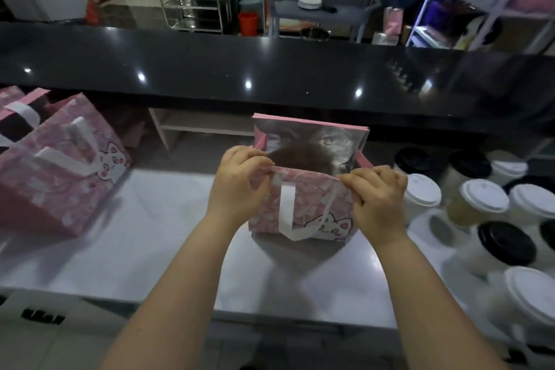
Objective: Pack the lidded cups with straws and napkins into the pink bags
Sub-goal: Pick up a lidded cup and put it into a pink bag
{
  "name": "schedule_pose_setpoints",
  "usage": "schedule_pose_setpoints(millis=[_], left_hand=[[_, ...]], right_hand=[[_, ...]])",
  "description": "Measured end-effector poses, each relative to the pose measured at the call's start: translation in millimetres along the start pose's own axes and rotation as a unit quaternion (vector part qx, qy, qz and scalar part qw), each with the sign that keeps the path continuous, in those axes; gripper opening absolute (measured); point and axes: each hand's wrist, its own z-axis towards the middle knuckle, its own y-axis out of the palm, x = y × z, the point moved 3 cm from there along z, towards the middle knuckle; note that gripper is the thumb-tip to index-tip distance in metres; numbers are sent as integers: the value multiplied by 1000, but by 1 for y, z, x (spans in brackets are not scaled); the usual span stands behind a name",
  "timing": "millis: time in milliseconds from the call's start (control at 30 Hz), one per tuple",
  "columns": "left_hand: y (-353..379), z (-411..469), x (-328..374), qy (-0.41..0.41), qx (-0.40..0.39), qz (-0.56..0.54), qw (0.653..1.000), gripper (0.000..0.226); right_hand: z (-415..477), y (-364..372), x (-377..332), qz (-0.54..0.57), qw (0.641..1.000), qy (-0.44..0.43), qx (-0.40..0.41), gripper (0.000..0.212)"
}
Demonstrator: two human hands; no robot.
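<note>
The pink bag stood in the middle of the white table, right in front of the person. Its mouth was open, and the inside was too dark to tell if anything was in it.

A few things could go wrong from here. The bag looked like thin paper, so a hard pull from both hands might tear the top edge. It also looked light, so a tug might tip it over or slide it away. If the mouth folded shut, a cup might catch on the edge and spill. The cups stood close by on the right, so a bumped arm might knock one down.

The left hand pinched the near top edge of the bag at its left corner, with the fingers curled in tight. The right hand pinched the same edge at the right corner, closed just as tight. Neither hand held anything else. A white handle hung down the front between them. More pink bags sat far off on the left. No straws or napkins could be seen.
</note>
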Motion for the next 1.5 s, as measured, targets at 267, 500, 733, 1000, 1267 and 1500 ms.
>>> schedule_pose_setpoints(millis=[267,500,733,1000,1267,1500], left_hand=[[13,23,49,46,9,5,999,19],[75,41,146,148,-101,-23,984,28],[155,13,208,217,-201,56,954,40],[206,-17,243,245,-250,42,936,42],[246,-55,252,249,-324,61,911,44],[259,-68,260,238,-339,51,909,44]], right_hand=[[-2,-32,8,27,999,22,-13,24],[-25,-90,43,-22,994,109,-16,40],[-83,-130,83,-88,947,284,-122,44],[-161,-156,141,-216,811,487,-239,72],[-193,-139,145,-224,796,498,-261,71],[-189,-140,154,-191,834,482,-191,66]])
